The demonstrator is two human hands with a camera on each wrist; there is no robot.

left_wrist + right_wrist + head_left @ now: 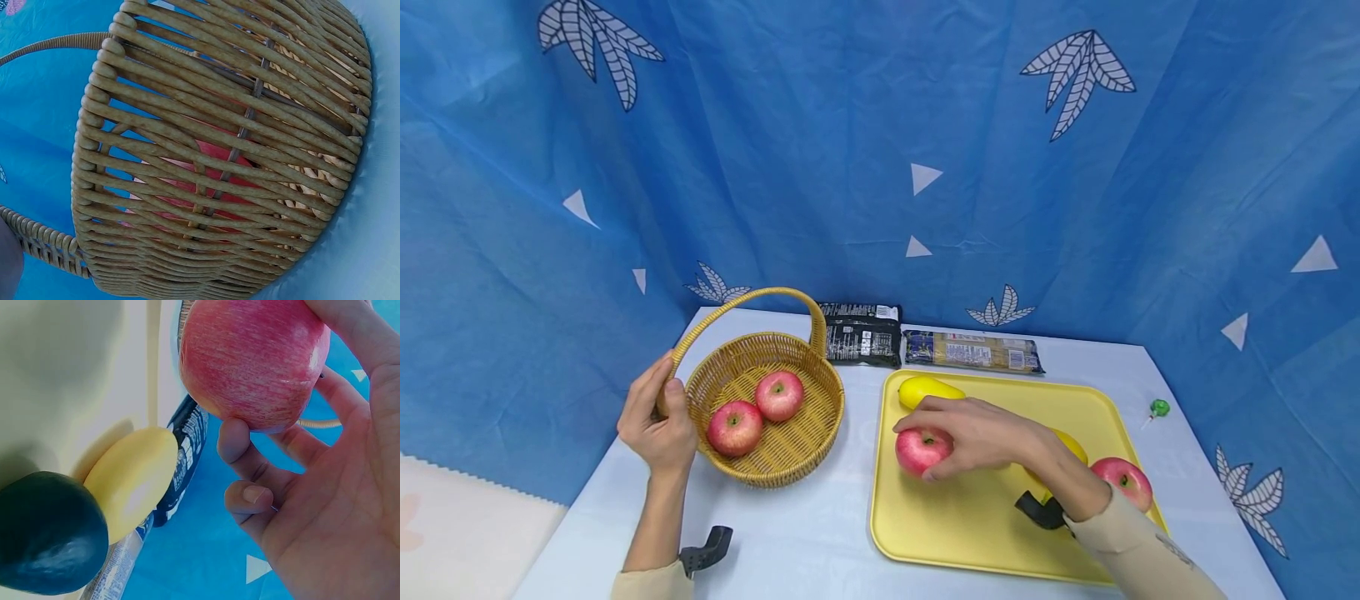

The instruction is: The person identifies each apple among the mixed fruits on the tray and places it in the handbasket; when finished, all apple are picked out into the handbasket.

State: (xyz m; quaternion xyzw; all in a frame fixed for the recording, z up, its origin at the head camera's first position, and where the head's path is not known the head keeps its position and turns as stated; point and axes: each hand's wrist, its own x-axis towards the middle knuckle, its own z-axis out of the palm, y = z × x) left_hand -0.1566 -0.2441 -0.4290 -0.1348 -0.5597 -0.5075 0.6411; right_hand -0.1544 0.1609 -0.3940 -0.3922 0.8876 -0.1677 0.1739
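Observation:
My right hand (pixel 951 437) reaches over the yellow tray (pixel 970 521) and grips a red apple (pixel 917 452) from above. In the right wrist view the fingers (pixel 250 456) curl round that apple (pixel 253 362). My left hand (pixel 658 417) holds the wicker basket (pixel 775 454) where its handle (pixel 737 302) meets the left rim. Two red apples (pixel 735 427) (pixel 779 395) lie inside the basket. The left wrist view shows the basket wall (pixel 219 156) close up, with one apple (pixel 209 156) red behind the weave.
The tray also holds a yellow fruit (pixel 928 390), another yellow one (pixel 1070 446) half hidden by my forearm, and a third apple (pixel 1124 482). A black packet (pixel 861 333) and a pasta pack (pixel 973 350) lie at the table's back. A green lollipop (pixel 1159 408) lies at right.

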